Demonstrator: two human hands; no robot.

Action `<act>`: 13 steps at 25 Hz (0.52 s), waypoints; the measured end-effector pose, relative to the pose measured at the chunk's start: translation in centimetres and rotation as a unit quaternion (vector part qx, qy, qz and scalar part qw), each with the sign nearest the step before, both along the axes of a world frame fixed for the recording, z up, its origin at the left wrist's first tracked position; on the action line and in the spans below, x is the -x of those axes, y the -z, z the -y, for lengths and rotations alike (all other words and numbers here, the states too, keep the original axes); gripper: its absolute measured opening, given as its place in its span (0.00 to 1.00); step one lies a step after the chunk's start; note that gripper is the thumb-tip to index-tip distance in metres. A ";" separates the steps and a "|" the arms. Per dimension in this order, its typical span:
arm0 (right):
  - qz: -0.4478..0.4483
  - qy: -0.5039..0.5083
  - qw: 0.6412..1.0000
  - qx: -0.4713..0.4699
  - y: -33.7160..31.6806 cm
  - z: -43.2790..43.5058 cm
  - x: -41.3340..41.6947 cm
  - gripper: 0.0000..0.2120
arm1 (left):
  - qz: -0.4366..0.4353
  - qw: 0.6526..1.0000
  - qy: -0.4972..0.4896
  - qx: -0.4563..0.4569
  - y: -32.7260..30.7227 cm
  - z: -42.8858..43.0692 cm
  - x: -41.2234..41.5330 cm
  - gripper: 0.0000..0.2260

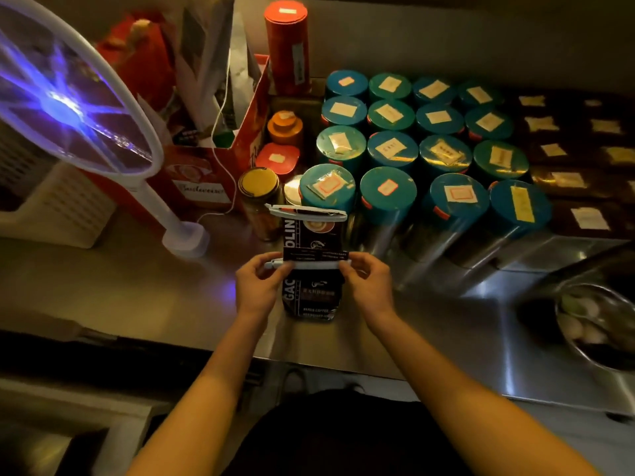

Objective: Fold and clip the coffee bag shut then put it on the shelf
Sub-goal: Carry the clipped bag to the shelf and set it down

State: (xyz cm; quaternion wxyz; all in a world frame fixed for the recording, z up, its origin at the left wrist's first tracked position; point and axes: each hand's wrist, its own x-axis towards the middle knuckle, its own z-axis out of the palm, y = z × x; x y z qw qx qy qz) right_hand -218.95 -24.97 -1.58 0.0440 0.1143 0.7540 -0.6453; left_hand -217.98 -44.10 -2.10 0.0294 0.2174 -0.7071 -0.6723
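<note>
White clip (309, 264) pinched by both hands (263, 286) on coffee bag (311, 300).

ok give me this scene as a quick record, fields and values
surface: steel counter
near bag: coffee bag, standing, top folded over
near clip: white clip across the fold
left hand: left hand pinching the clip's left end
right hand: right hand pinching the clip's right end
far bag: second bag just behind, already clipped
behind: teal-lidded jars in rows
left: bug zapper, lit
</note>
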 end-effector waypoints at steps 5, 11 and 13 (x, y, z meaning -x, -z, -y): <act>0.018 0.035 0.999 -0.011 0.2 1.8 1.2 0.13 | -0.002 0.999 0.037 0.020 0.7 1.2 2.4 0.15; 0.030 0.031 0.999 -0.024 2.0 2.8 -0.5 0.17 | 0.016 0.996 0.091 0.011 2.5 0.9 0.9 0.19; 0.030 0.034 0.998 -0.041 2.4 2.8 -1.2 0.18 | 0.033 0.994 0.102 0.025 3.3 0.8 0.0 0.23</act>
